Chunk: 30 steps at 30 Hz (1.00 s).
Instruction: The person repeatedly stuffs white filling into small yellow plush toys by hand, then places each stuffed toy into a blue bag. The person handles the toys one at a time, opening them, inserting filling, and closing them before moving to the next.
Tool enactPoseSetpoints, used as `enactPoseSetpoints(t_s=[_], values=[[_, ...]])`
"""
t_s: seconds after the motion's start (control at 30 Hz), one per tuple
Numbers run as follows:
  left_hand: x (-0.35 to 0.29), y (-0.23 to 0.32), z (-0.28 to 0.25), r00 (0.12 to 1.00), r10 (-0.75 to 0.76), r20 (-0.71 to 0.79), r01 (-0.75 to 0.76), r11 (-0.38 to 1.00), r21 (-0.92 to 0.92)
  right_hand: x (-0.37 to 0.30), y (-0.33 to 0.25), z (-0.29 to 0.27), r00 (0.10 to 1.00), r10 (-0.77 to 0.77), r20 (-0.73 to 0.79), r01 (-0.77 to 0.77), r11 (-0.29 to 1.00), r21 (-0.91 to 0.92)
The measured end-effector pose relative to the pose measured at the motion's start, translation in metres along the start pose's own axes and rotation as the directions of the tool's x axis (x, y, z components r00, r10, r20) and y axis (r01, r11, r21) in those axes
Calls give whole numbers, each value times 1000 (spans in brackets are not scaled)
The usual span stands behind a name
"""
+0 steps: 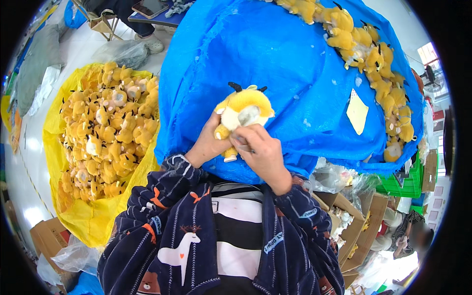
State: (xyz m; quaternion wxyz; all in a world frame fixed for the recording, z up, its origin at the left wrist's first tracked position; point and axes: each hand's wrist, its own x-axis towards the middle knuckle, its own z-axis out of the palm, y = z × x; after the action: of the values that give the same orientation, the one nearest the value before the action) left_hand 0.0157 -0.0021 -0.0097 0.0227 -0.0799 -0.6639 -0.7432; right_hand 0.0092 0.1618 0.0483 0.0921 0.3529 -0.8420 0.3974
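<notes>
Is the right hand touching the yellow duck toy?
Touching. The head view shows the right hand with its fingers pressed against the underside of the yellow duck toy, while the left hand cups it from the other side.

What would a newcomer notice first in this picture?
A yellow plush duck toy sits at the centre, held by the left hand and the right hand over a big blue sheet. To the left, a yellow bag brims with the same toys; more of them line the sheet's right edge.
</notes>
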Motion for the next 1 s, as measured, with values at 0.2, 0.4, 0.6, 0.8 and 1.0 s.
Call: enactPoseSetpoints(t_s=[0.2,0.4,0.6,0.8,1.0], values=[[-4,31,-11,960,-273,54,273,884,-381,5,0,-33,947,317,42,-320,938,131],[-3,38,-1,968,-228,103,248,818,-520,2,0,-42,924,382,-28,-377,920,103],[-10,47,1,956,-293,30,260,792,-552,-2,6,-10,951,304,-64,-275,918,285],[-13,45,5,999,32,-33,-44,881,-471,-10,1,-7,737,621,267,-405,89,910],[-2,29,9,962,-209,-175,100,868,-486,-5,-19,-26,982,-23,189,45,993,-112]])
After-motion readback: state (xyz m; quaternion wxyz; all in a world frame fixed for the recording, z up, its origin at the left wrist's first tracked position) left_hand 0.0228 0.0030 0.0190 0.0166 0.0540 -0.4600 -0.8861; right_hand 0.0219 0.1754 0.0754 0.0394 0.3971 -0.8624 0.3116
